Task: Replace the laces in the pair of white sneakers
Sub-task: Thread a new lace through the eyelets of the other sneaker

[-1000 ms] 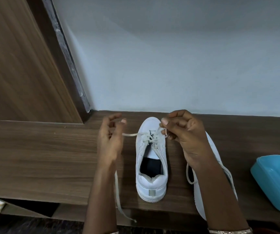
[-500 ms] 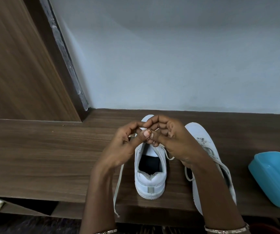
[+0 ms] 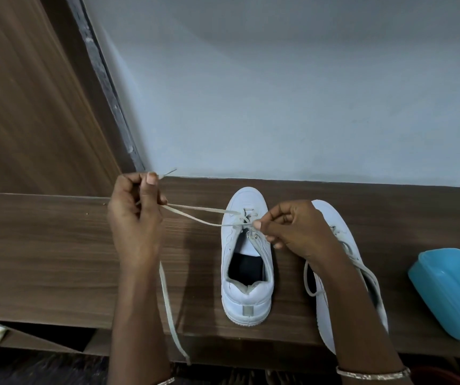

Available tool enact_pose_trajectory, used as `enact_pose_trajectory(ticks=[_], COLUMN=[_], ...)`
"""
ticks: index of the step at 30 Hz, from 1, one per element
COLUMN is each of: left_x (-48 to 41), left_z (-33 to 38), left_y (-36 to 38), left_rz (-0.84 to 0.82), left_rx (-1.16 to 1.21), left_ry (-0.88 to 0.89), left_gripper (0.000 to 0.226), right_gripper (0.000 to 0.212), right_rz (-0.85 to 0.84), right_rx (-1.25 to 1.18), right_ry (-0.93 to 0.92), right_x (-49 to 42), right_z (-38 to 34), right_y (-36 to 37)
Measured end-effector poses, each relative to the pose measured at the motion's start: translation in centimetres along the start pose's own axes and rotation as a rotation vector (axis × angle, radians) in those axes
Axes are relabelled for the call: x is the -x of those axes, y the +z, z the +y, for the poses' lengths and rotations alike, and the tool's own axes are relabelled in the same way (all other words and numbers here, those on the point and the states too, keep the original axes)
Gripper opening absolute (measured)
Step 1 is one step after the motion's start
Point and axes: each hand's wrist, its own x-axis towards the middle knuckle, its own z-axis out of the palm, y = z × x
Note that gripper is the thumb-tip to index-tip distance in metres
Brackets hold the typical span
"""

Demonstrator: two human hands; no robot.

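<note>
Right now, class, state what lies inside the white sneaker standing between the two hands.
Inside the sneaker, a dark insole shows through the opening, with the white tongue ahead of it. The toe end is covered by the tongue and the upper, so it cannot be seen.

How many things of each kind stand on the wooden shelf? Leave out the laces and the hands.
Sneakers: 2 (middle sneaker, right sneaker)
Tub: 1
Total: 3
</note>
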Motion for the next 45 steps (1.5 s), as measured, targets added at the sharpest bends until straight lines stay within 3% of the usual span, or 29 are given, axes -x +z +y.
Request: enact_pose_trajectory(ticks=[3,6,13,17,20,23,28,32,45], left_x=[0.4,0.6,1.0,1.8,2.5,3.2,3.7,4.4,5.3], left_z=[-0.3,-0.4,-0.7,-0.4,-1.1,-1.6,-2.4,-2.6,-2.7], left_y=[0.2,0.6,1.1,2.1,3.2,4.4,5.4,6.1,6.9], left_rz=[-0.042,-0.096,-0.379,-0.582,-0.766,-0.756,-0.724,-0.734,-0.675], left_rx=[0.016,0.049,-0.062,-0.107,-0.159,-0.247,-0.527,-0.557,-0.567], left_ry=[-0.049,-0.078,-0.1,-0.155,-0.225,-0.208,-0.023,0.019,0.048], left_gripper=[0.019,0.019,0.017,0.013,0.014,0.011,0.011,0.01,0.01], right_gripper=[0.049,0.067,0.073,0.048,0.022,0.013,0.022,0.031,0.035], right_rz=[-0.124,-0.176,-0.125,-0.029,0.028,0.015,-0.03,-0.095,-0.13], right_rx=[0.318,0.394,0.519,0.559,0.516,0.412,-0.008,-0.281,-0.422], right_ry=[0.027,0.003,-0.031,-0.078,-0.057,0.025,0.193,0.273,0.298], right_x=[0.0,0.0,0.2,0.5,0.2,0.0,-0.5,-0.2,-0.3], right_z=[0.3,0.5,-0.2,-0.4,-0.2,0.2,1.9,2.0,2.6], right_y=[-0.1,0.5,1.5,1.9,1.5,0.6,-0.7,-1.3,-1.7])
